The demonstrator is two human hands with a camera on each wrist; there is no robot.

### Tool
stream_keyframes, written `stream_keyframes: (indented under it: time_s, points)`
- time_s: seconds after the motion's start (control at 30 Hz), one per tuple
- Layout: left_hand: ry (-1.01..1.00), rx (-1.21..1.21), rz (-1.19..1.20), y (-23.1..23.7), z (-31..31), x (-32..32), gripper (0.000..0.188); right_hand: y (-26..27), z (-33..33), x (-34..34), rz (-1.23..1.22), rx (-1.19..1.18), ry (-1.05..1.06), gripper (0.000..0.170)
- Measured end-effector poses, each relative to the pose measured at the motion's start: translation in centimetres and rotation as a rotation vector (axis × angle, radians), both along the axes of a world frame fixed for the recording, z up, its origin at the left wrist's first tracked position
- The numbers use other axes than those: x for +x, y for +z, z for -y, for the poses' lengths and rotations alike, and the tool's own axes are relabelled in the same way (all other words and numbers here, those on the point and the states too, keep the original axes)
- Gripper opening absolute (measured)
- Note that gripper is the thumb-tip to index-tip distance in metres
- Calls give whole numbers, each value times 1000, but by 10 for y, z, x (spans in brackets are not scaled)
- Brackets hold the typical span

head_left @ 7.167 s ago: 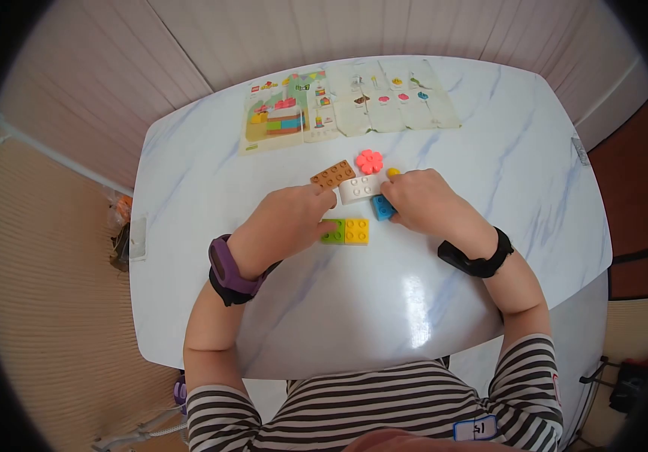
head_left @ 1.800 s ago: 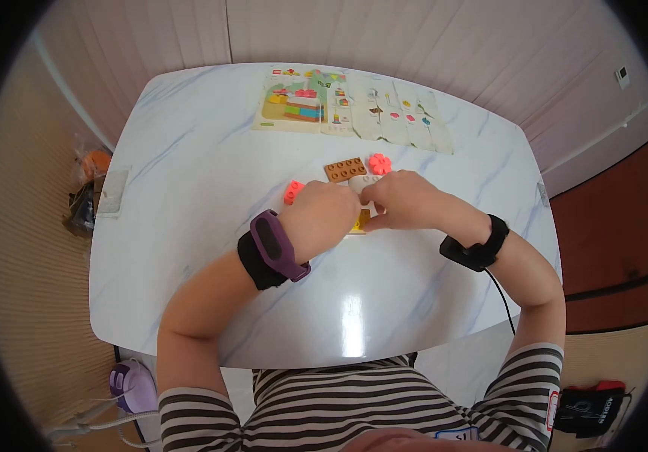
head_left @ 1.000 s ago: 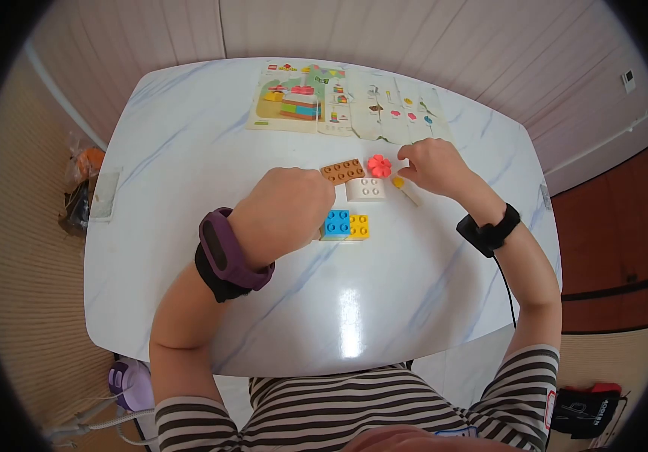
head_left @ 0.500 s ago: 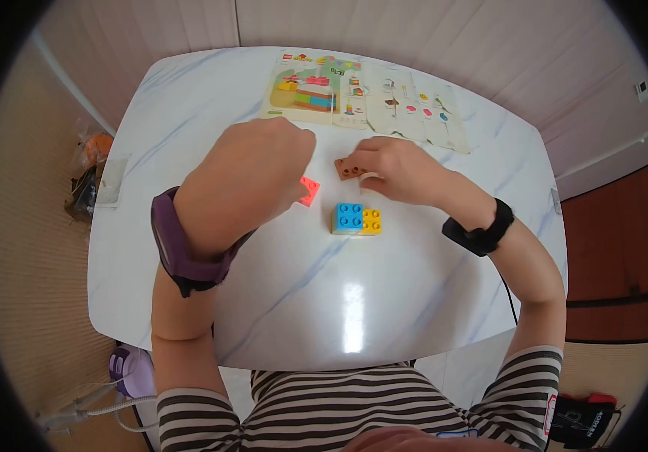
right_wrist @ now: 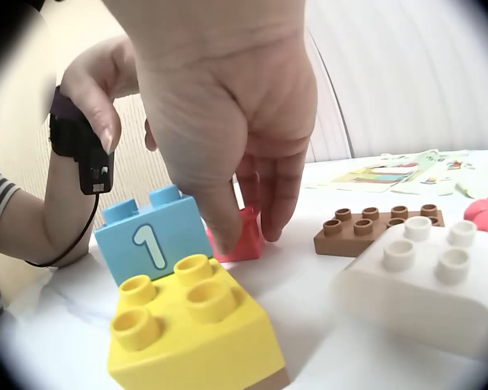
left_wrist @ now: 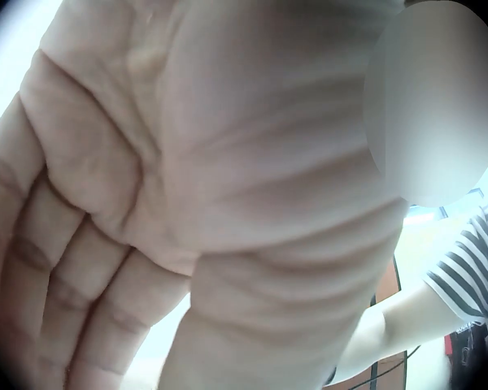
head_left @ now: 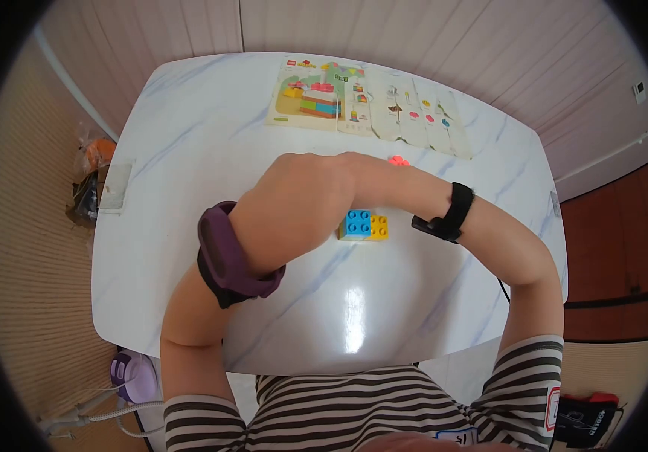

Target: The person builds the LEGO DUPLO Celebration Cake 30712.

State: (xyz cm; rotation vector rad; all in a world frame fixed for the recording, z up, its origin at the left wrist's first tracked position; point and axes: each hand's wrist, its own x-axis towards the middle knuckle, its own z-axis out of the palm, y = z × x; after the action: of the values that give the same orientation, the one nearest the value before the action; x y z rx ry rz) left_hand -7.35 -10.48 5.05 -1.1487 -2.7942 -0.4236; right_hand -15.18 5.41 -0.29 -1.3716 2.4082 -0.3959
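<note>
My left hand [head_left: 294,203] is raised over the table, holding nothing, its fingers nearly straight and palm bare in the left wrist view. Largely behind it in the head view, my right hand [right_wrist: 236,122] reaches down to the tabletop. Its thumb and fingers pinch a small pink-red brick [right_wrist: 246,237], which the left hand hides in the head view. Close by, a blue brick [head_left: 358,222] marked "1" stands higher than the adjoining yellow brick [head_left: 379,227]. A brown studded brick [right_wrist: 354,231] and a white rounded brick [right_wrist: 427,280] lie to the right.
A pink flower piece [head_left: 398,160] shows behind the right forearm. An unfolded instruction sheet [head_left: 369,102] lies along the far side of the white marbled table [head_left: 188,143]. A black cable [right_wrist: 77,244] hangs from the left wrist camera.
The blue brick went from the right onto the green-and-yellow row. Lately my right hand has moved left from the brown brick to the pink-red one; my left hand came right and nearer.
</note>
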Motion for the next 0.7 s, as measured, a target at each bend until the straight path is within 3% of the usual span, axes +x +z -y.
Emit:
stream_keyframes:
  time_s: [0.17, 0.27, 0.4, 0.7]
  points:
    - [-27, -75, 44, -8, -14, -1, 24, 28, -33, 5, -231, -153, -54, 21]
    - [-18, -122, 113, -20, -23, -6, 27, 41, -56, 13, -284, -129, -113, 24]
    - [-132, -156, 58, -39, -30, -7, 33, 46, -97, 44, -248, -91, -182, 30]
    - [-98, -80, 153, -54, -53, -11, 31, 37, -127, 77, -119, -122, -287, 35]
